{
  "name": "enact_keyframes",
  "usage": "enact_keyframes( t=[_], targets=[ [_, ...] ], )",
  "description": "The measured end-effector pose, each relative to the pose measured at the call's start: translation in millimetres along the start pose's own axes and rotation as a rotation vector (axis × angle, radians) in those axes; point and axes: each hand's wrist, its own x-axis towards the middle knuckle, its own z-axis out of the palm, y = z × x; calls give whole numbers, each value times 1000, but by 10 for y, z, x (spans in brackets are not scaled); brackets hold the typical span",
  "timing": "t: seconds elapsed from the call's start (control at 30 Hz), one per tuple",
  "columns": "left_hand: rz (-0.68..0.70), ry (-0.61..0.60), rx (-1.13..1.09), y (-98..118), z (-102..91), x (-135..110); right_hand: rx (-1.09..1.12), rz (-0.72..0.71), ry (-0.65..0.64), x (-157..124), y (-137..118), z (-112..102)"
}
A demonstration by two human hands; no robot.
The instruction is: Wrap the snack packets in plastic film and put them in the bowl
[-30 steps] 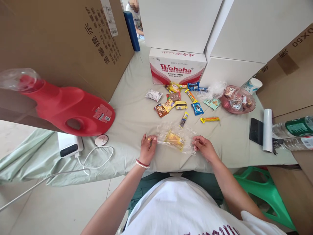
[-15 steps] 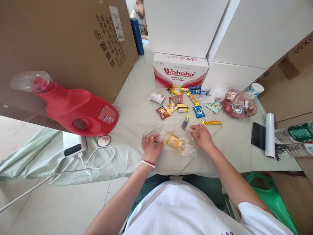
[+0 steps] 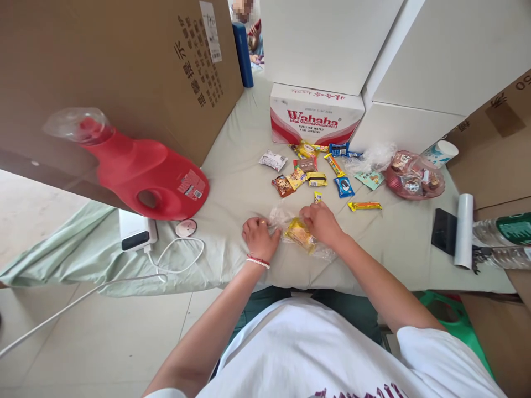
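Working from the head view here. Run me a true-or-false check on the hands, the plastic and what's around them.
1. The left hand is at the edge of the clear plastic. True.
2. The right hand is on the red jug. False: it is at the clear plastic, beside the yellow packet; the jug is well off to the left.
3. The Wahaha box is beyond the scattered snack packets. True.
4. The red-and-white bracelet is on the right wrist. False: it is on the left wrist.
5. The paper cup is to the right of the Wahaha box. True.
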Motion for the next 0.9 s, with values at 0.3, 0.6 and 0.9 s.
enact_keyframes(
  t=[0.3,0.6,0.9],
  targets=[
    [14,-77,-337,-91,-95,176,-210,-181,-51,-652,-262,324],
    [109,-204,-584,10,-169,289,-105,-158,-35,-647,-270,463],
    [436,-357,-591,-203,-239,589,400,12,53,-578,-131,651]
  ],
)
